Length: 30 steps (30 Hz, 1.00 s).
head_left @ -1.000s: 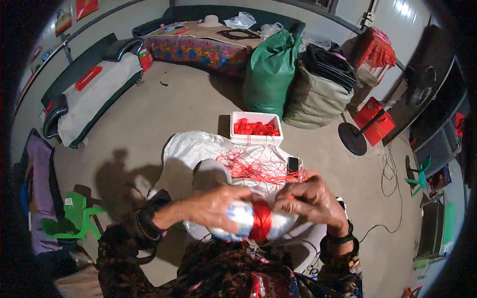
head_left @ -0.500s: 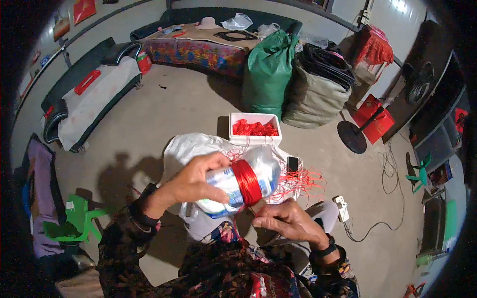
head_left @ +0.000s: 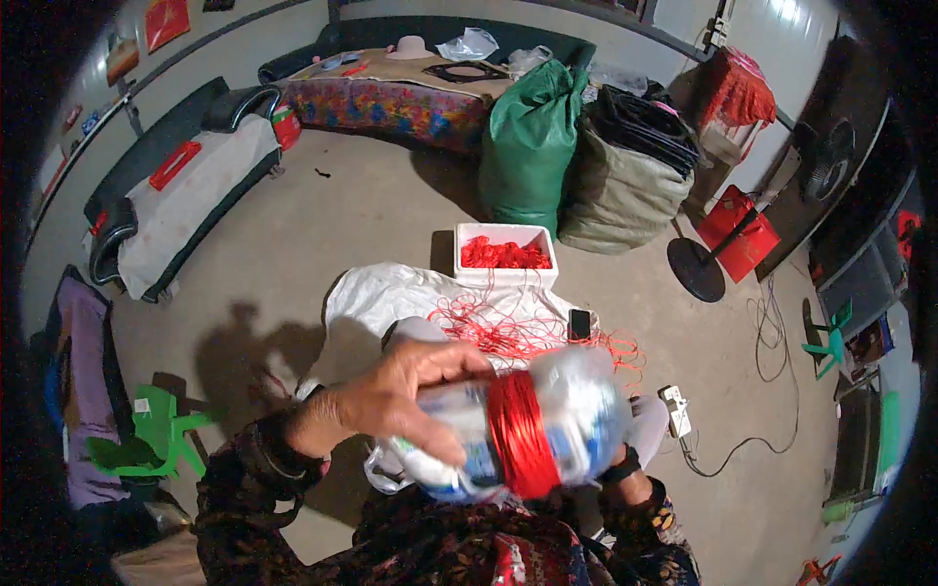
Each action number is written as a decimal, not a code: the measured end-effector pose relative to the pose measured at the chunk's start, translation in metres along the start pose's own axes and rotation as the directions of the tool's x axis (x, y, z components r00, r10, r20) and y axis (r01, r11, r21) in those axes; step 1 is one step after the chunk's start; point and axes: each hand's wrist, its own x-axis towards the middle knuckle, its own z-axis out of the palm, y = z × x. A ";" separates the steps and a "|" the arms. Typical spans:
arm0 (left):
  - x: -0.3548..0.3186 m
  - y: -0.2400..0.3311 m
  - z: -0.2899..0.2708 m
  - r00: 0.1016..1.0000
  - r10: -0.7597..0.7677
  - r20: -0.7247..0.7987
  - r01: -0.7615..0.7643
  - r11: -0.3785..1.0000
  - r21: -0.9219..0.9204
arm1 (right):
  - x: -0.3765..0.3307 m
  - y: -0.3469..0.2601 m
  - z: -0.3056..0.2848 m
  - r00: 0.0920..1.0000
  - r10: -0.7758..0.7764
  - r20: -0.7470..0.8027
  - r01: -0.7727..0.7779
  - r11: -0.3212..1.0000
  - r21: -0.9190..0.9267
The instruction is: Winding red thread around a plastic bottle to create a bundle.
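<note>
My left hand (head_left: 405, 396) grips a plastic-wrapped white and blue package (head_left: 454, 420) by its left end, thumb on the near side. A thick band of glossy red cord (head_left: 523, 430) is wound around the middle of the package. Clear plastic bunches at its right end. Behind that end my right hand is hidden; only its dark-banded wrist (head_left: 625, 467) shows, so its fingers cannot be seen. Loose red cord (head_left: 489, 327) lies in tangled loops on a white sheet (head_left: 376, 293) beyond the package. Strands run up into a white foam box (head_left: 505, 277) of red cord.
A black phone (head_left: 579, 324) lies beside the loose cord. To the right is a white power strip (head_left: 674, 410) with a trailing cable. A green sack (head_left: 528, 146) and a pale stuffed sack (head_left: 625, 195) stand behind the box. A green stool (head_left: 156, 435) is at left.
The package has come nearer and lower to the right in my left hand. My right hand, visible before with fingers pinched below the package, has gone behind it.
</note>
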 end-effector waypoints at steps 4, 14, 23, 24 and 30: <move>0.017 -0.009 -0.026 0.960 -0.036 -0.277 0.013 0.996 -0.084 | 0.013 -0.093 0.013 0.955 0.280 0.097 -0.279 0.960 -0.022; 0.020 -0.010 0.021 0.966 -0.171 0.193 0.035 0.828 0.560 | 0.039 -0.171 -0.040 0.997 -0.050 0.052 0.063 0.955 -0.290; 0.003 -0.014 -0.047 0.929 -0.084 -0.360 0.114 0.992 0.062 | 0.028 -0.060 0.004 0.983 0.180 0.014 -0.176 0.972 -0.156; 0.004 -0.023 -0.058 0.902 -0.134 -0.410 0.163 0.986 0.034 | 0.022 -0.060 0.012 0.999 0.044 0.007 -0.042 0.985 -0.167; 0.004 -0.061 -0.074 0.868 -0.153 -0.473 0.188 0.982 0.029 | 0.007 -0.115 0.023 0.980 -0.079 0.183 0.165 0.835 -0.526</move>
